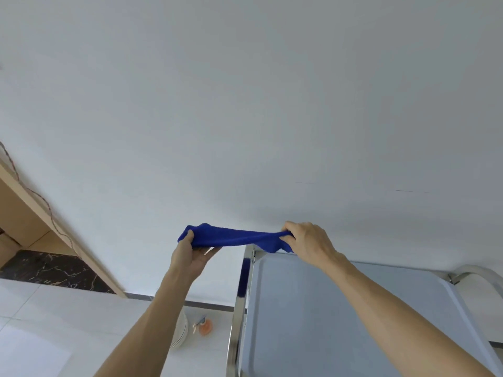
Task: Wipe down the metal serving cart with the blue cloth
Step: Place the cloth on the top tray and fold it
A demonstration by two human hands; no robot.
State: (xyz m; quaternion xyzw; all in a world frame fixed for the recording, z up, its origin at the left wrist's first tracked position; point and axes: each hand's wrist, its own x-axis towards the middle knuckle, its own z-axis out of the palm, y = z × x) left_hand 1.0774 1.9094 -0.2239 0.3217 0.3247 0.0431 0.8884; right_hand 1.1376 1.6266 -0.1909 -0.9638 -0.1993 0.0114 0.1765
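- The deep blue terry cloth (pixel 231 237) is stretched out in the air between the person's two hands, held in front of the plain white wall (pixel 245 104) and above the far left corner of the cart.
- The left hand (pixel 193 253) grips the left end of the cloth, its thumb curled over the top of the fabric and its fingers underneath, palm turned partly upward.
- The right hand (pixel 307 242) holds the right end, its fingers curled tight round a bunched fold of the fabric, back of the hand toward the camera.
- Between the two hands the cloth sags slightly, and a small loose flap hangs down just beside the right hand.
- The shiny metal serving cart (pixel 340 317) stands low on the right, its flat, pale top tray rimmed by a raised edge; a polished upright post runs down its left side, and a curved tubular handle shows at the far right.
- The cloth is not touching the tray; it hangs just above the cart's back left corner.
- On the white tiled floor (pixel 54 308) left of the cart stands a stack of white plates (pixel 181 331), partly hidden by the left forearm, with a small orange spray bottle (pixel 204 326) just beside it.
- A light wooden door frame (pixel 54 229) slants along the left edge, with a dark marbled threshold (pixel 49 268) at its foot.
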